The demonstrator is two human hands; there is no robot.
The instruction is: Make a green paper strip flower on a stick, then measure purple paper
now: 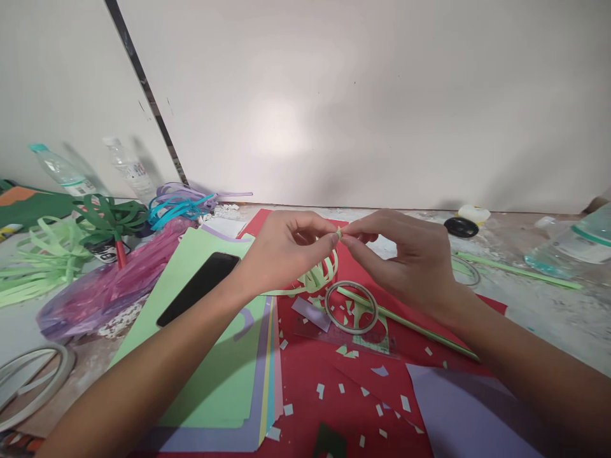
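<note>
My left hand (pixel 286 251) and my right hand (pixel 405 257) meet fingertip to fingertip above the red sheet. Both pinch a small piece of light green paper (pixel 339 233) between thumb and forefinger. Curled light green paper strips (pixel 319 275) hang below my left fingers, partly covered by that hand; whether they join the pinched piece I cannot tell. Under the hands lie a tape roll (pixel 351 308), a rolled green paper stick (pixel 415 327), a clear ruler (pixel 372 343) and a purple paper scrap (pixel 311 314).
A black phone (pixel 198 289) rests on stacked coloured paper (pixel 205 381) at left. Paper scraps litter the red sheet (pixel 305 413). Fringed paper flowers (pixel 112 219), a pink plastic bag (pixel 95 296) and bottles (pixel 131 168) stand or lie far left. Another bottle (pixel 577 242) lies at right.
</note>
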